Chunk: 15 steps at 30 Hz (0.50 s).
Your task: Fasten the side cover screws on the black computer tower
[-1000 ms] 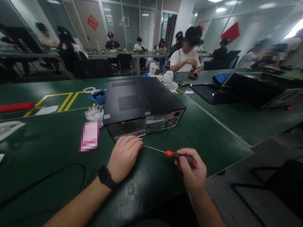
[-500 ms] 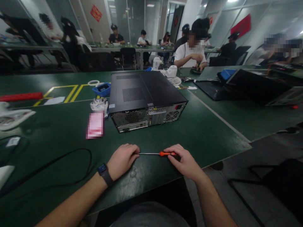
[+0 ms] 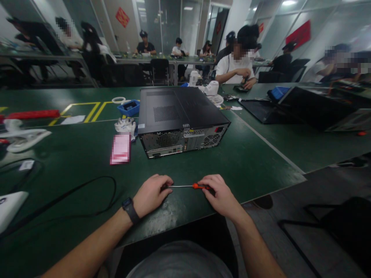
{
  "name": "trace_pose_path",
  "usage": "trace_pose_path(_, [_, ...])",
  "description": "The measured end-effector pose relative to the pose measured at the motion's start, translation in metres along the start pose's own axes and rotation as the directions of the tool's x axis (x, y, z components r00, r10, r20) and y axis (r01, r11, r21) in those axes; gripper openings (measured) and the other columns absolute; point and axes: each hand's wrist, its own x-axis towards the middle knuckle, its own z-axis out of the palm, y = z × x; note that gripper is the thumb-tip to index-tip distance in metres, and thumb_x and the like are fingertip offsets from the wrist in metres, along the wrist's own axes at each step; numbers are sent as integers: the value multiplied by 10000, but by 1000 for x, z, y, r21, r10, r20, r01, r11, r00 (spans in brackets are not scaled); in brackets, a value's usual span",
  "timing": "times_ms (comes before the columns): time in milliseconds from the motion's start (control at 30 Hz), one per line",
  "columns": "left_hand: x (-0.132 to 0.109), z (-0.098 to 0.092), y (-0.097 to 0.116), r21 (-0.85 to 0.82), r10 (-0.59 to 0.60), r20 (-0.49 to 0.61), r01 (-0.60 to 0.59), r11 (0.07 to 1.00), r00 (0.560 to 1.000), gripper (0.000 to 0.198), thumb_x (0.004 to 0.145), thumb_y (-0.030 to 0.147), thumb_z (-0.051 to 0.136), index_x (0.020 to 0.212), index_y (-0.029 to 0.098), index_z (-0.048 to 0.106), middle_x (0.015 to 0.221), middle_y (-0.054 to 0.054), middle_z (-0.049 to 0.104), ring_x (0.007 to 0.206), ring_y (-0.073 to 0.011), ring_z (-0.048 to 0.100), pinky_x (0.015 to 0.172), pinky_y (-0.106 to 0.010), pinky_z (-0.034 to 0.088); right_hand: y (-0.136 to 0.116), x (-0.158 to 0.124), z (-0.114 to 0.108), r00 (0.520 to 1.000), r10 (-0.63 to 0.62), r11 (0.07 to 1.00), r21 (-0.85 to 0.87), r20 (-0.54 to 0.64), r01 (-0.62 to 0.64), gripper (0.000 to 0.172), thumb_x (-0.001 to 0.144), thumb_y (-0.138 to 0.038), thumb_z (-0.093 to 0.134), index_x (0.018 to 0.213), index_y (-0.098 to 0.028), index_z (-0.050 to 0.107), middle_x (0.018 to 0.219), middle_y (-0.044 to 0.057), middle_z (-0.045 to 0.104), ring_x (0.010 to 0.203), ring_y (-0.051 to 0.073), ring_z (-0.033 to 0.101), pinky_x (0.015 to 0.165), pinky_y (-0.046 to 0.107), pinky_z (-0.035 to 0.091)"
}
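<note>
A screwdriver (image 3: 182, 186) with an orange-and-black handle and a thin metal shaft lies level between my hands, close to the near edge of the green table. My right hand (image 3: 218, 193) is closed around its handle. The tip end of the shaft is pinched by the fingers of my left hand (image 3: 153, 195), which hide the tip itself. Beyond both hands a black computer case (image 3: 182, 119) rests on its side, its rear panel with vents and ports facing me. Neither hand touches the case.
Left of the case are a blue bin (image 3: 128, 108), white gloves (image 3: 126, 126) and a pink-edged card (image 3: 120, 149). A black cable (image 3: 98, 178) loops at the left. Behind the case stands a white fan (image 3: 213, 88). A person (image 3: 236, 65) works across the table.
The view has shifted slightly. My right hand has moved a little closer to my left, and less of the shaft shows between them. Both still hold the screwdriver.
</note>
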Motion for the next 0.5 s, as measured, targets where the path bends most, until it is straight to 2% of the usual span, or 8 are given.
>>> trace_pose_path(133, [-3,-8,0,-13,-3,-51,2,1000,999,185,874,286,718,1044,219,689,970,-33,746,885,-194,675,798,-328,543,3,-3,1,1000,-9,1000,-23,-9,9,303,875,-141,633,1137,-270,710,1156,76,685,1143,237,596,995,482,514])
trace_pose_path(233, [-3,-18,-2,-33,-43,-224,37,999,974,297,899,411,693,1111,205,674,1036,-55,734,911,-201,672,823,-348,546,4,-4,0,996,-18,1000,-15,-87,17,352,867,-200,665,1213,-260,677,1252,101,651,1224,257,573,1041,520,498])
trace_pose_path(300, [-1,-26,-6,-56,-99,-373,85,995,923,364,898,451,687,1162,202,655,1067,-61,716,925,-204,664,822,-350,544,4,-1,-5,986,3,1000,-8,-169,-4,336,888,-271,666,1224,-257,666,1279,110,642,1243,262,572,1056,532,491])
trace_pose_path(367, [4,-32,-10,-89,-161,-506,135,987,847,431,898,470,684,1229,201,623,1117,-75,691,966,-210,653,842,-359,540,5,7,-13,961,38,999,-10,-275,-42,347,901,-352,668,1234,-255,652,1295,115,639,1247,267,576,1071,541,480])
trace_pose_path(433, [13,-39,-14,-137,-215,-624,165,977,752,501,894,490,685,1283,191,584,1191,-102,661,1065,-232,639,902,-382,530,7,22,-25,915,68,997,-15,-398,-81,403,907,-417,656,1271,-247,624,1310,122,636,1261,273,572,1093,548,460])
trace_pose_path(500, [27,-45,-20,-230,-265,-685,144,963,679,562,896,520,674,1323,179,545,1280,-138,623,1171,-252,613,971,-404,520,12,44,-39,848,106,992,-8,-519,-129,495,901,-491,643,1316,-226,592,1359,139,612,1283,282,561,1113,548,439])
